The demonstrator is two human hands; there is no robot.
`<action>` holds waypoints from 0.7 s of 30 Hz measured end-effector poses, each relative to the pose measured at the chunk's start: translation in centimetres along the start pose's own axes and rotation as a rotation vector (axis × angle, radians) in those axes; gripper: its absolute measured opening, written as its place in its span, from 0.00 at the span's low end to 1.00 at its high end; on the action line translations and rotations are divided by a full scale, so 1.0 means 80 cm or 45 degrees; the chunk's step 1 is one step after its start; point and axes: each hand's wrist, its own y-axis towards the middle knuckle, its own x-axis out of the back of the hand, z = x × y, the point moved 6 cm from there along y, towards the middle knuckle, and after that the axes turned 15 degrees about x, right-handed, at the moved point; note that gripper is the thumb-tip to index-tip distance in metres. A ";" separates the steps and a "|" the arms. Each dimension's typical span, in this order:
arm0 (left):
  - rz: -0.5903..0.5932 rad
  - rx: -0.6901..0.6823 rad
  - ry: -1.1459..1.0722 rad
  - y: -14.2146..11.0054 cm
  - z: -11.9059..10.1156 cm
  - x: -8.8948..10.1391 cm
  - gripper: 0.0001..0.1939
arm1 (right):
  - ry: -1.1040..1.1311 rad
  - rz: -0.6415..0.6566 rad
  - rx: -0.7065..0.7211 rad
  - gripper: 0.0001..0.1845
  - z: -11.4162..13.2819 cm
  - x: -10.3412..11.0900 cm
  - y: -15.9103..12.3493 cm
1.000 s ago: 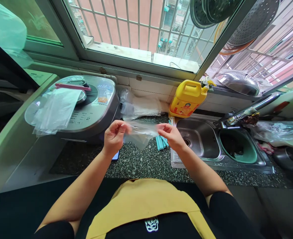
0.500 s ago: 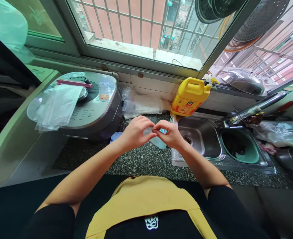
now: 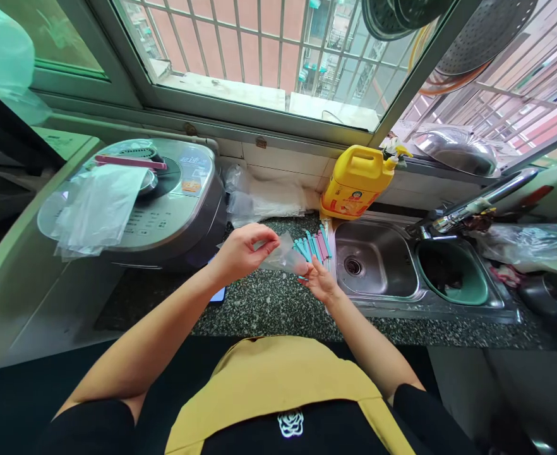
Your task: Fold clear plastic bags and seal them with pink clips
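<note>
Left hand (image 3: 249,254) pinches, right hand (image 3: 321,281) curls, forearms (image 3: 169,325) angling inward.

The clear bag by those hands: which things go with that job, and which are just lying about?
In use:
clear bag, in the right hand
probably the blue and pink strips nearby

Just lying about, it seems:
yellow jug
green basin

Yellow plastic jug (image 3: 358,180), far, right of centre: red-orange label (image 3: 353,201) with round emblem; lettering too small to read. Oval silver-lidded appliance (image 3: 174,203), left: pale blue script (image 3: 197,165), orange sticker (image 3: 191,186), dark panel characters (image 3: 151,221), perhaps Chinese, illegible. Black cloth garment (image 3: 247,437), near: white rose emblem (image 3: 290,423).
</note>
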 end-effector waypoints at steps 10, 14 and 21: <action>-0.049 0.156 -0.112 -0.005 0.025 0.011 0.08 | 0.003 0.054 0.073 0.20 -0.009 -0.005 0.002; -0.046 0.167 -0.115 -0.007 0.025 0.012 0.08 | -0.317 -0.220 0.333 0.25 0.025 0.015 0.010; 0.069 0.108 -0.073 -0.006 0.012 -0.003 0.08 | -0.605 0.290 0.935 0.25 0.143 -0.067 0.007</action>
